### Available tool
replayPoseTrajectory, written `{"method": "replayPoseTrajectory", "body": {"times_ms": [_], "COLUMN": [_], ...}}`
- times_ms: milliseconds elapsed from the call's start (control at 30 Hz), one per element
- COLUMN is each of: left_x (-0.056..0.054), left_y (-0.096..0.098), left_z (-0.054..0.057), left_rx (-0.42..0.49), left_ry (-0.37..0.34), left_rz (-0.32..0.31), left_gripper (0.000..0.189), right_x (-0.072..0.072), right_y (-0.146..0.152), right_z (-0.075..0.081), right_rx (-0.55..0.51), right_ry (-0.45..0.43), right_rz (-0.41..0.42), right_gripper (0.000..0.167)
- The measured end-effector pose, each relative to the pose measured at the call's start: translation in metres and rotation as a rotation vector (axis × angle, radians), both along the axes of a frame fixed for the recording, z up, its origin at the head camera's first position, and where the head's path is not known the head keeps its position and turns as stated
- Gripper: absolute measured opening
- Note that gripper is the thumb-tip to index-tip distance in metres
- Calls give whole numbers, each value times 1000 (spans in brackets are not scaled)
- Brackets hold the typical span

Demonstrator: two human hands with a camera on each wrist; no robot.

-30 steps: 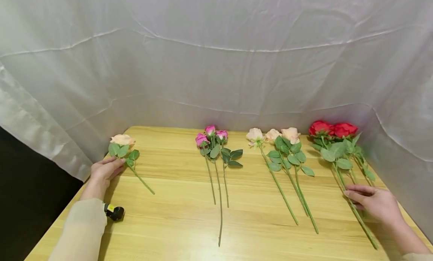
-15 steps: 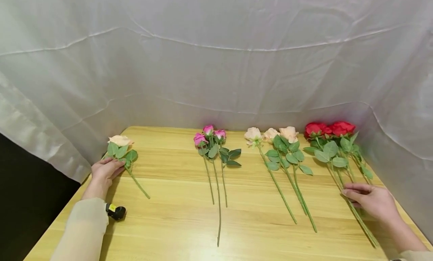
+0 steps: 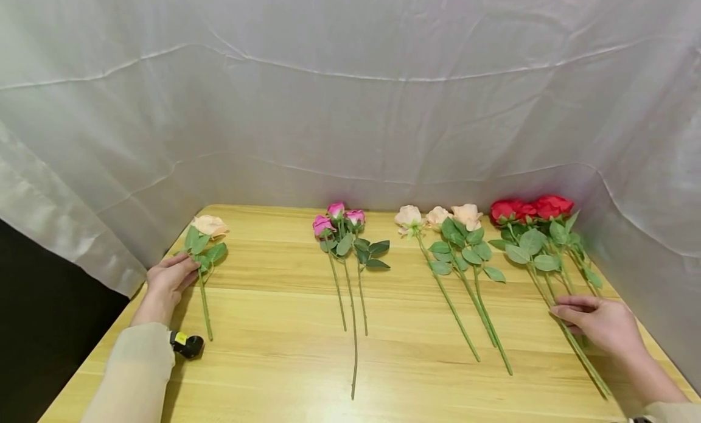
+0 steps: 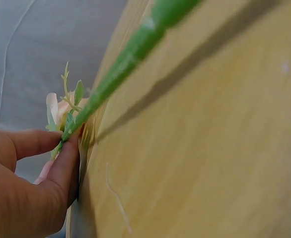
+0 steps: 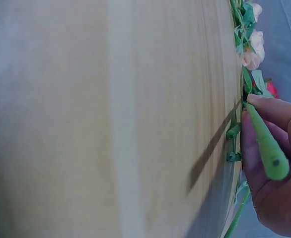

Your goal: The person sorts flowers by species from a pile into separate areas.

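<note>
At the table's left end my left hand [image 3: 167, 283] pinches the stem of a peach rose [image 3: 210, 226] just under its leaves. In the left wrist view the green stem [image 4: 130, 57] rises off the wood from between thumb and finger, casting a shadow. My right hand [image 3: 602, 328] pinches the stem of a red rose at the far right, among the red roses [image 3: 553, 207]. That stem's cut end [image 5: 275, 166] points toward the right wrist camera, raised from the table. Which red bloom belongs to it is hard to tell, as the heads overlap.
Three pink roses [image 3: 336, 213] lie near the middle of the wooden table [image 3: 263, 374], stems toward me. Right of them lie three peach roses [image 3: 465, 217]. A pale grey curtain [image 3: 350, 125] hangs along the back and sides.
The peach rose has turned in my left hand: its bloom swings right and its stem end swings toward me. The red rose in my right hand has barely moved; the view shifts slightly.
</note>
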State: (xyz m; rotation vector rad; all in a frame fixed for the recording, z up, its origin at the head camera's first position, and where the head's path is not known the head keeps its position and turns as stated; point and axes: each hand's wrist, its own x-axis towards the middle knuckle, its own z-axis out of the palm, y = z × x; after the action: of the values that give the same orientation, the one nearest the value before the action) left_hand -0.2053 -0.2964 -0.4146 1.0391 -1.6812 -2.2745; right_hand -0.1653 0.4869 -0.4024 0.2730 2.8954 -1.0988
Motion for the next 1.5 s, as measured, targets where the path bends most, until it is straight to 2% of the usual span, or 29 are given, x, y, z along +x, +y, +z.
{"method": "replayPoseTrajectory", "body": {"times_ms": [200, 400, 800, 1000, 1167, 1233, 1333, 1400, 1500], "left_x": [1, 1, 1, 1, 2, 3, 3, 3, 2], "left_y": [0, 0, 0, 1, 4, 6, 10, 13, 20], "left_z": [1, 2, 2, 4, 6, 7, 11, 14, 19], "left_rx": [40, 60, 81, 75, 126, 151, 191, 219, 259], "left_ry": [15, 7, 1, 4, 48, 71, 104, 123, 139], "left_rz": [4, 11, 8, 8, 20, 25, 33, 33, 42], "left_gripper": [43, 46, 46, 52, 50, 48, 49, 51, 55], "right_x": [0, 0, 0, -1, -1, 0, 1, 2, 3], "right_y": [-1, 0, 2, 6, 6, 4, -2, -8, -22], "right_z": [0, 2, 0, -1, 1, 4, 9, 13, 18], "right_rx": [10, 18, -98, -207, -255, -286, -406, -548, -788], "right_ry": [5, -12, -28, -50, -54, -46, -1, 48, 145], "right_rz": [-6, -6, 9, -14, -39, -52, -64, -75, -93], "right_gripper": [54, 57, 57, 54, 59, 54, 30, 15, 17]}}
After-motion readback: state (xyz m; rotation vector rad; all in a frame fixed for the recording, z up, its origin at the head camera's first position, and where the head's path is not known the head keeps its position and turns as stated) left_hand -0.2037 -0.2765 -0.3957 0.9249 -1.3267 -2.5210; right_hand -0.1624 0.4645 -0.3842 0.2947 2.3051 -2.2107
